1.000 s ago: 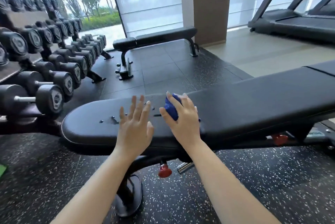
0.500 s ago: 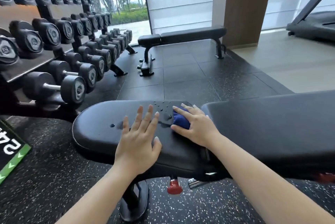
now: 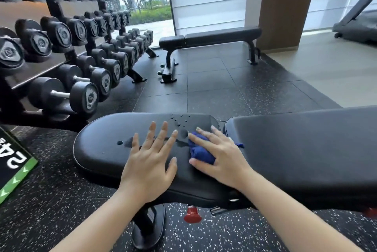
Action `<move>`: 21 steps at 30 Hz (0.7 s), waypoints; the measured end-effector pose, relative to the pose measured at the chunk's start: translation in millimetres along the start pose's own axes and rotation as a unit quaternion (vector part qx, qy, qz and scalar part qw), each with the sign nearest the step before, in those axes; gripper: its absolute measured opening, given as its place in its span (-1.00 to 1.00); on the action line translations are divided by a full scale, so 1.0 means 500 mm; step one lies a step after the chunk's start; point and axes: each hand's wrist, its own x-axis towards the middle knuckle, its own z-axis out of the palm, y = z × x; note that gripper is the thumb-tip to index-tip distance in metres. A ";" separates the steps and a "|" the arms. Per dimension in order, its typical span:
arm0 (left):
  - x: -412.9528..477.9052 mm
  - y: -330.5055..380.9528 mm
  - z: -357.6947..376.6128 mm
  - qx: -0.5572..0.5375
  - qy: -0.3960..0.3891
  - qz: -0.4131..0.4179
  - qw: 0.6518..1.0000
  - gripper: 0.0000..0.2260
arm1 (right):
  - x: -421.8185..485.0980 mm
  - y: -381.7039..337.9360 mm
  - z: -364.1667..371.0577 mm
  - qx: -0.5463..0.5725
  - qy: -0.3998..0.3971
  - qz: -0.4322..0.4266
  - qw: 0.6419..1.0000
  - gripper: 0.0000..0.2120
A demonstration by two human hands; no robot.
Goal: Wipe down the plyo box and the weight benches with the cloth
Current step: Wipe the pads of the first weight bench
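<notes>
At 9 o'clock, cut off by the left edge: black panel (image 3: 12,155) printed with large white characters, seen turned round. Readable as "24", though the first character could equally be an "S". Along the panel's green border (image 3: 19,177): a row of white chevron arrows. From 9 to 11 o'clock: dumbbells (image 3: 87,96), each end cap stamped with a pale shield-shaped emblem. Lettering inside the emblems too small and blurred to read.
</notes>
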 end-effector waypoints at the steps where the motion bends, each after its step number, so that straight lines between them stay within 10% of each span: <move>1: -0.001 -0.001 0.003 0.003 0.000 0.001 1.000 -0.48 | 0.029 0.017 0.001 -0.001 -0.024 0.023 0.999 -0.34; 16: 0.008 0.002 -0.002 0.005 -0.012 -0.011 1.000 -0.49 | -0.107 -0.031 0.003 0.020 0.062 -0.026 0.998 -0.43; 21: 0.007 0.007 -0.005 0.011 -0.018 -0.014 1.000 -0.48 | 0.027 0.021 0.006 0.041 -0.006 0.080 0.996 -0.34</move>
